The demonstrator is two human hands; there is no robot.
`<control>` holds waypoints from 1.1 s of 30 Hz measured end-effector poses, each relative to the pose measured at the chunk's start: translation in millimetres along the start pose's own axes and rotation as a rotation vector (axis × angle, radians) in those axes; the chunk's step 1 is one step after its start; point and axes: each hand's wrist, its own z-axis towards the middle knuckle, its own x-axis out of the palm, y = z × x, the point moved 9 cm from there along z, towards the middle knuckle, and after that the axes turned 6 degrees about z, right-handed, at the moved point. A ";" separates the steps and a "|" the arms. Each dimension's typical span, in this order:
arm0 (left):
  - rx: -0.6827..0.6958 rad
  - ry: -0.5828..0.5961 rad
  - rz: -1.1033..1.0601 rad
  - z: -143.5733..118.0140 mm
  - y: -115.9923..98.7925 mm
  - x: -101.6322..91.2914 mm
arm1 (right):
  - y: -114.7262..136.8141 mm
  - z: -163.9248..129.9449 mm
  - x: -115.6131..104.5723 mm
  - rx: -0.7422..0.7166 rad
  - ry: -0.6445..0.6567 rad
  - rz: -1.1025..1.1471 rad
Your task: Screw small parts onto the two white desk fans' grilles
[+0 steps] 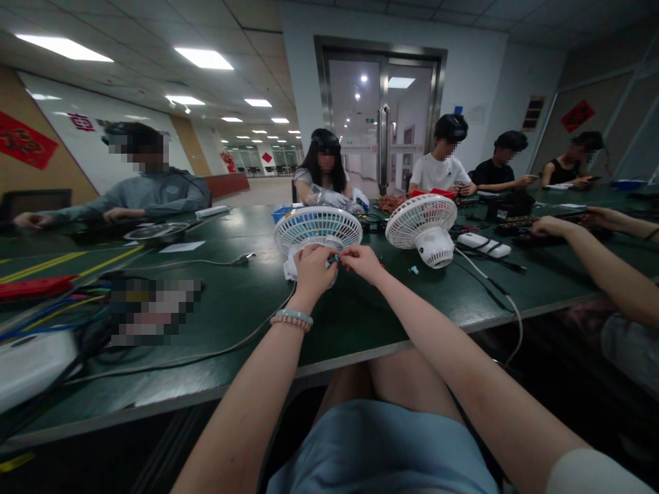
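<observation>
A small white desk fan (318, 230) with a round grille and blue blades stands on the dark green table (247, 302) in front of me. My left hand (313, 267), with a bead bracelet on the wrist, grips the fan's base. My right hand (362, 261) meets it from the right, and the fingers of both pinch a small teal part (334, 259) between them. What the part is cannot be made out.
A second white fan (423, 226) lies tilted to the right, its white cable (507, 302) trailing off the table edge. A grey cable (206, 353) crosses the left side. Another person's arms (592, 254) reach in from the right. Several people sit around the table.
</observation>
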 end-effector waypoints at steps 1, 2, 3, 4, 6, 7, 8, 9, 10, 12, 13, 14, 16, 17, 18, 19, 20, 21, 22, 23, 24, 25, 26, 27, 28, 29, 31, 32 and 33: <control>0.001 -0.003 -0.001 0.0 -0.2 -0.4 | 2.4 0.1 -2.2 -0.014 -0.009 -0.048; 0.003 -0.005 -0.004 -0.1 -0.5 -0.7 | 5.3 -0.1 -5.6 -0.030 -0.025 -0.112; 0.005 -0.005 -0.009 -0.1 -0.7 -0.9 | 8.0 -0.5 -9.9 -0.039 -0.044 -0.189; 0.005 -0.003 -0.013 -0.1 -0.8 -0.9 | 9.4 -1.2 -15.0 -0.034 -0.063 -0.278; 0.002 0.007 -0.016 -0.1 -0.4 -0.6 | 6.1 -3.2 -24.9 0.035 -0.073 -0.479; -0.001 0.015 -0.013 -0.1 0.0 -0.3 | 0.4 -4.7 -29.6 0.104 -0.061 -0.583; -0.004 0.022 -0.009 -0.1 0.5 0.0 | -7.5 -6.7 -34.1 0.191 -0.037 -0.685; -0.008 0.027 -0.005 -0.1 1.1 0.3 | -16.6 -9.4 -38.9 0.287 -0.010 -0.782; -0.010 0.030 -0.002 0.0 1.7 0.5 | -25.7 -12.3 -42.6 0.380 0.027 -0.862; -0.009 0.033 0.003 0.1 2.7 0.9 | -41.3 -17.4 -46.3 0.527 0.112 -0.950; -0.008 0.032 0.005 0.2 3.1 1.1 | -46.9 -19.1 -45.8 0.574 0.155 -0.958; -0.004 0.032 0.007 0.3 3.3 1.5 | -50.4 -19.9 -44.6 0.600 0.188 -0.953; 0.004 0.036 0.008 0.3 3.2 2.5 | -53.1 -20.0 -41.7 0.616 0.231 -0.936; 0.008 0.038 0.008 0.2 3.1 2.8 | -52.3 -19.4 -41.3 0.608 0.234 -0.924; 0.011 0.037 0.006 0.1 2.9 2.7 | -50.3 -18.3 -42.1 0.592 0.222 -0.906; 0.014 0.035 0.004 0.0 2.6 2.4 | -47.1 -16.5 -44.3 0.564 0.196 -0.868; 0.014 0.031 0.001 -0.2 2.5 1.8 | -43.5 -14.5 -48.0 0.534 0.163 -0.815; 0.013 0.027 -0.001 -0.4 2.7 1.1 | -39.5 -12.1 -53.5 0.499 0.129 -0.758; 0.013 0.024 -0.004 -0.6 2.8 0.6 | -34.8 -9.1 -60.3 0.455 0.095 -0.681; 0.013 0.023 -0.007 -0.8 3.0 0.2 | -31.9 -6.8 -68.6 0.430 0.080 -0.626; 0.012 0.024 -0.010 -0.9 3.2 0.1 | -28.7 -4.5 -78.1 0.401 0.067 -0.574; 0.012 0.027 -0.013 -1.0 3.5 0.2 | -25.3 -2.5 -91.2 0.375 0.002 -0.418; 0.011 0.031 -0.015 -1.1 3.8 0.4 | -21.4 -1.4 -107.0 0.340 -0.091 -0.251; 0.011 0.034 -0.017 -1.2 3.9 0.6 | -18.6 -1.6 -120.7 0.305 -0.161 -0.097; 0.011 0.035 -0.018 -1.2 3.9 0.7 | -15.8 -2.7 -130.8 0.261 -0.198 0.033; 0.011 0.035 -0.019 -1.2 3.5 0.5 | -11.9 -4.2 -137.6 0.203 -0.210 0.136; 0.012 0.029 -0.021 -1.1 2.3 -0.2 | -8.2 -10.1 -142.0 0.143 -0.194 0.276; 0.009 0.026 -0.022 -1.0 1.7 -0.5 | -6.3 -13.8 -142.2 0.118 -0.193 0.316; 0.004 0.026 -0.025 -1.0 1.2 -0.6 | -4.4 -17.2 -141.1 0.096 -0.194 0.347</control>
